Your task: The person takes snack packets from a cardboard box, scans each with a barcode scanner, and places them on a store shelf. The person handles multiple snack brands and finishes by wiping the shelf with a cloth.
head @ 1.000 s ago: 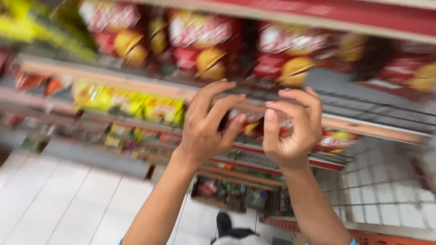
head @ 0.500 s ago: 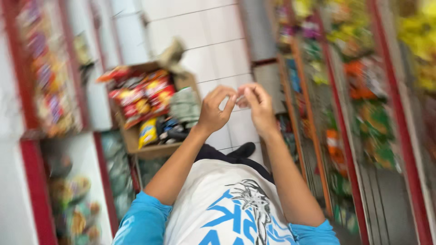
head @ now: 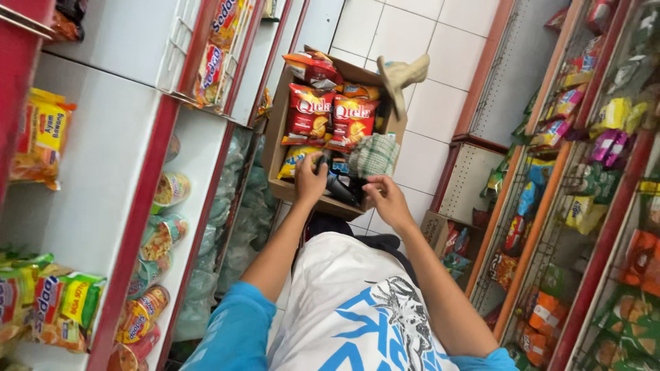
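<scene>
Over the cardboard box (head: 278, 148) on the floor, left hand (head: 311, 180) closes around a dark item; right hand (head: 386, 199), fingers loosely curled, holds nothing. Step judged: picking stock. Next move needs a clean lift clear of the red snack bags (head: 333, 120).

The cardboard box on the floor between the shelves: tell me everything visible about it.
The cardboard box is brown, open-topped, with one flap folded outward, and sits on the white tiled floor in the aisle. It holds red snack bags standing in a row, a yellow packet lower down, a checked cloth and dark items too unclear to name. The left hand and right hand reach into its near end.
</scene>
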